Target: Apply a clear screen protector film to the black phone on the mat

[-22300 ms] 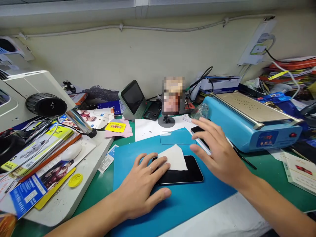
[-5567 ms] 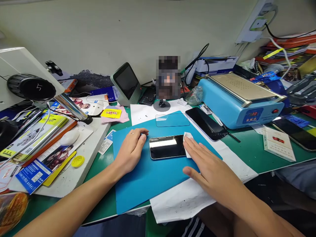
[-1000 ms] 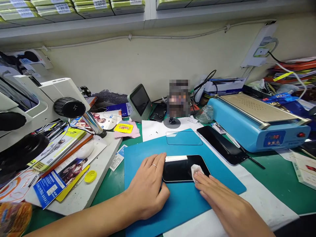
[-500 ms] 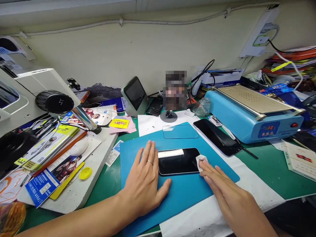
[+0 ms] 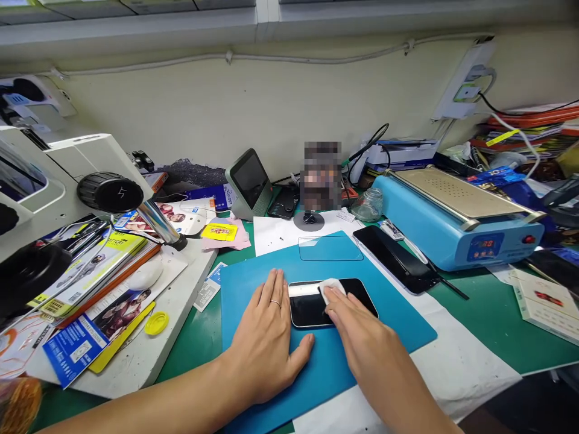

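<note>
Since half a second ago, the white wipe (image 5: 333,291) under the right hand (image 5: 362,328) has slid from the right end of the phone (image 5: 310,312) to the upper middle of its dark screen.
The phone lies screen up on the blue mat (image 5: 398,319), at the centre of the frame; the right hand's fingers are close together, pressing the wipe down, though whether the thumb pinches it I cannot tell; the left hand (image 5: 265,340) lies flat, fingers straight and together, thumb spread away, alongside the phone's left end; above the phone, a clear dark-edged sheet (image 5: 331,249) rests on the mat, with a second phone (image 5: 395,260) right of centre and a blue machine (image 5: 447,226) farther right.
</note>
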A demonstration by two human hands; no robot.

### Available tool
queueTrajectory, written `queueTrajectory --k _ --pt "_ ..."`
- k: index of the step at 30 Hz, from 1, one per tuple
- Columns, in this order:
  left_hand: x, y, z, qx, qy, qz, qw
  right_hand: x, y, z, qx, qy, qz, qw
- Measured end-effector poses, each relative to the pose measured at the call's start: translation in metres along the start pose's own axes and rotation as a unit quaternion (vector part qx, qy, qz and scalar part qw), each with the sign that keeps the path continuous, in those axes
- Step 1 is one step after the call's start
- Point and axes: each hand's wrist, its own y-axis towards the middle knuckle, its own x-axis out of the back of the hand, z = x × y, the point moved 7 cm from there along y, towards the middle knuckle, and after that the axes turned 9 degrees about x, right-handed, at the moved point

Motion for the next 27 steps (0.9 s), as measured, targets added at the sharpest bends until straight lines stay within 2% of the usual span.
queueTrajectory --k 6,9,12,16,20,23,27 --pt "-0.002 -0.001 0.002 -0.009 -0.017 -0.004 1.0 -0.011 0.024 0.029 0.087 0.048 0.031 0.995" --pt "-0.005 -0.002 0.003 -0.014 -0.022 -0.014 1.0 -0.01 0.017 0.034 0.124 0.072 0.034 0.989" --pt "-0.005 -0.004 0.004 -0.017 -0.021 -0.039 0.999 -0.006 -0.001 0.024 0.142 0.067 0.038 0.987" --pt "-0.005 -0.006 0.003 -0.026 -0.023 -0.073 0.997 0.008 -0.022 -0.011 0.09 0.0 0.008 0.996" --pt "-0.007 -0.005 0.002 -0.02 -0.029 -0.059 0.998 0.018 -0.024 -0.033 0.036 -0.038 -0.005 0.999" --pt "-0.007 -0.003 0.001 -0.018 -0.032 -0.044 0.998 0.012 -0.013 -0.032 0.008 -0.044 -0.008 0.999" --pt "-0.006 -0.002 0.001 -0.017 -0.029 -0.036 0.999 -0.006 0.004 -0.015 -0.02 -0.045 -0.01 0.999"
